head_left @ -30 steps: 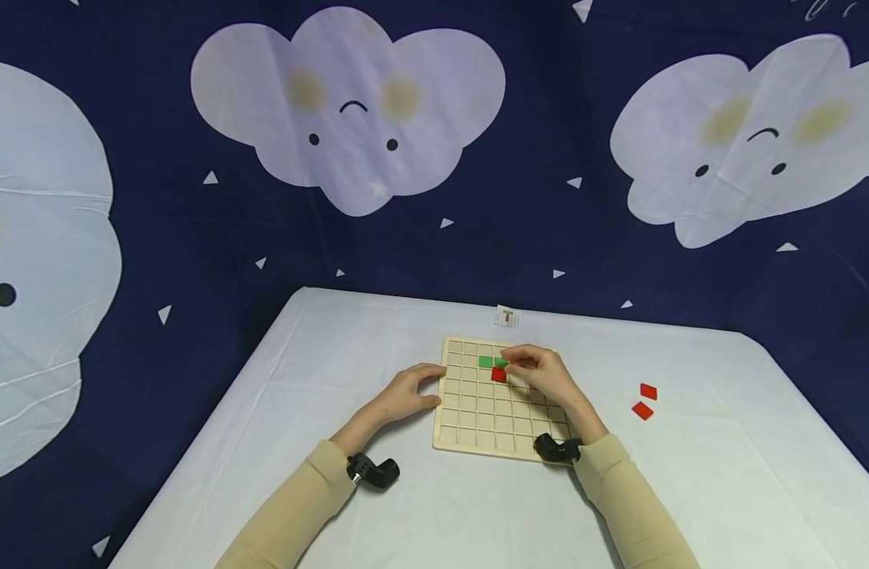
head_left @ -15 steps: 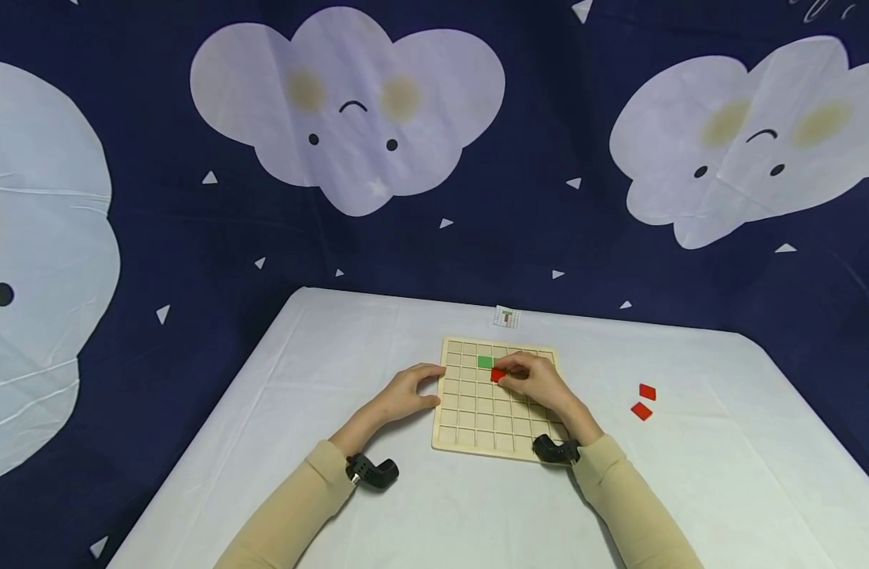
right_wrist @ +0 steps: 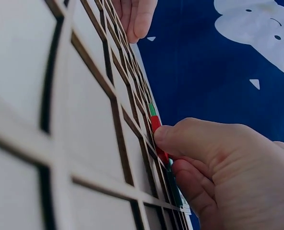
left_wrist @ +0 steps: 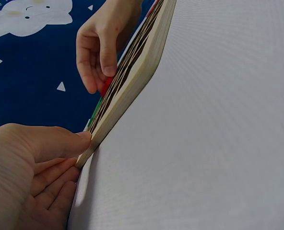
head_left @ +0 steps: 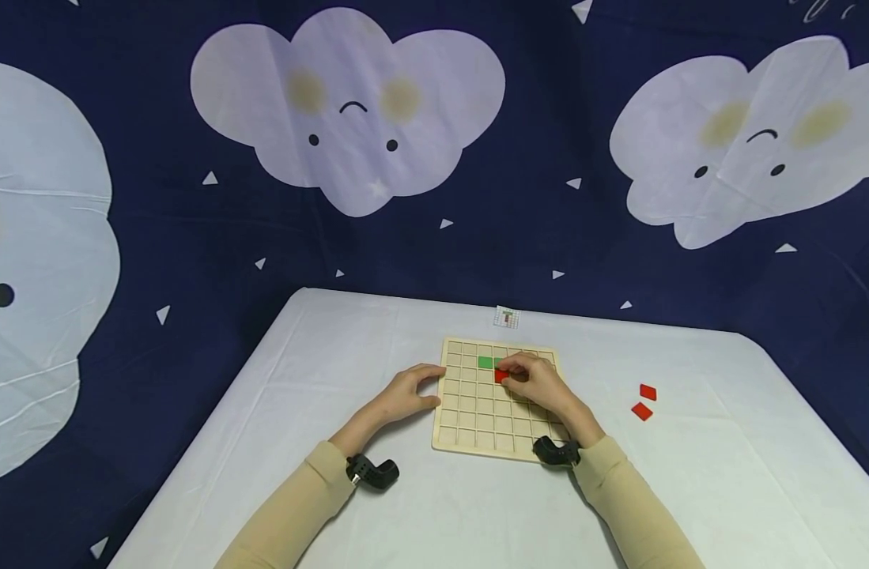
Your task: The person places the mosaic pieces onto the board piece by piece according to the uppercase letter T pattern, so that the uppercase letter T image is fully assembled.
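Note:
On the table lies a square wooden grid board (head_left: pixel 470 411) with rows of shallow recessed cells. My right hand (head_left: pixel 541 382) pinches a red square tile (head_left: pixel 501 375) between thumb and fingers, low over the board's upper part; the tile's right side is covered by the fingers. Just behind it are green tiles (head_left: pixel 485 362), one plainly visible and another mostly hidden by the fingertips. At the board's left edge rests my left hand (head_left: pixel 408 391), thumb and fingertips spread apart against the rim; in the left wrist view its thumb touches the board's edge.
Two loose red tiles (head_left: pixel 642 411) lie on the white tablecloth (head_left: pixel 726 442) right of the board. A small printed card (head_left: pixel 507 318) with a coloured grid pattern sits behind the board, near the table's far edge. A dark blue cloud-patterned backdrop (head_left: pixel 534 221) hangs beyond.
My right hand has come down and left a little and taken hold of the red tile, which has shifted slightly right. My left hand has stayed at the board's edge.

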Action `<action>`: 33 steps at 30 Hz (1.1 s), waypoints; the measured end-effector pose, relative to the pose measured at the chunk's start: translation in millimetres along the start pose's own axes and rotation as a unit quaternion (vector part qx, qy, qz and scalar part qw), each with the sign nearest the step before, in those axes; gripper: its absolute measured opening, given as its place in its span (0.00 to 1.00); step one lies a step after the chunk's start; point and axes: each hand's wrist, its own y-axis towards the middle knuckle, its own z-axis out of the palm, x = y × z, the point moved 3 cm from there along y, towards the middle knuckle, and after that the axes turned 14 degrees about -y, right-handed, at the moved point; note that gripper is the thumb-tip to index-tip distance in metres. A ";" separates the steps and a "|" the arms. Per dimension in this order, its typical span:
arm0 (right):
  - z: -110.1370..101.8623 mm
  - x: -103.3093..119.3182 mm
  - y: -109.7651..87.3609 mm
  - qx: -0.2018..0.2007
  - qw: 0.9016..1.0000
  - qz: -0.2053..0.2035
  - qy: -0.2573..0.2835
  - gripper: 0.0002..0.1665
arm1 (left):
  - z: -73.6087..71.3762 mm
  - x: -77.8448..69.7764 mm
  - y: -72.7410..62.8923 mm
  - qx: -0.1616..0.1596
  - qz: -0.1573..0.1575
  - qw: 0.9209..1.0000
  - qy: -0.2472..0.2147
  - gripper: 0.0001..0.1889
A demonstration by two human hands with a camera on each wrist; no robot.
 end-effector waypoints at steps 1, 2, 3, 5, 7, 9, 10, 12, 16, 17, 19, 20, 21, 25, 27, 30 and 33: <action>-0.7 0.4 -0.4 0.000 1.000 0.000 0.000 0.15 | 0.3 -0.1 0.0 0.000 0.001 1.000 -0.002 0.29; -1.4 0.7 -1.0 -0.001 1.000 -0.001 0.000 0.15 | 0.7 -0.1 0.0 0.001 0.003 1.000 -0.002 0.29; -2.1 1.1 -1.5 -0.001 1.000 -0.003 -0.001 0.15 | 1.0 -0.2 0.0 0.001 0.004 1.000 -0.003 0.29; -2.9 1.6 -2.0 -0.002 1.000 -0.004 0.002 0.15 | 1.8 -0.1 -0.1 0.002 0.004 1.000 -0.003 0.29; -3.6 1.7 -2.7 -0.004 1.000 -0.002 0.006 0.15 | 2.4 0.1 0.1 0.002 0.003 1.000 -0.003 0.29; -3.7 1.4 -3.2 -0.006 1.000 -0.001 0.011 0.14 | 2.9 0.0 0.2 0.003 0.003 1.000 -0.002 0.29; -3.8 1.2 -3.4 -0.006 1.000 0.001 0.013 0.13 | 3.1 0.0 0.4 0.003 0.002 1.000 -0.002 0.29; -4.5 1.1 -4.1 -0.007 1.000 0.005 0.025 0.12 | 3.4 -0.6 0.6 0.002 0.002 1.000 -0.003 0.29; -15.9 2.4 -6.2 -0.030 0.992 0.038 0.112 0.13 | 3.8 -2.7 0.0 0.001 0.004 1.000 -0.008 0.29; -22.0 2.6 -6.9 -0.042 0.988 0.051 0.142 0.15 | 4.0 -2.9 -0.3 0.002 0.007 1.000 -0.009 0.29; -38.2 2.9 -9.8 -0.073 0.976 0.076 0.188 0.17 | 4.0 -3.5 -1.1 0.004 0.018 1.000 -0.010 0.29; -47.3 1.1 -12.1 -0.089 0.973 0.083 0.198 0.18 | 4.0 -3.1 -1.4 0.004 0.025 1.000 -0.010 0.28; -57.1 -1.1 -15.4 -0.102 0.970 0.091 0.199 0.18 | 3.7 -3.9 -2.0 0.005 0.039 0.999 -0.003 0.28; -95.1 -20.8 -39.1 -0.140 0.971 0.132 0.142 0.21 | 3.3 -3.5 -2.4 0.006 0.049 0.999 0.000 0.27; -111.2 -35.4 -56.1 -0.147 0.971 0.159 0.104 0.22 | 2.6 -2.9 -2.3 0.005 0.044 0.999 -0.001 0.27; -129.7 -56.2 -83.5 -0.151 0.965 0.206 0.062 0.25 | 1.0 -1.3 -2.5 0.000 0.040 0.999 0.002 0.27; -140.3 -74.1 -110.0 -0.162 0.954 0.246 0.053 0.26 | 0.1 -0.7 -2.1 -0.004 0.033 0.999 0.002 0.28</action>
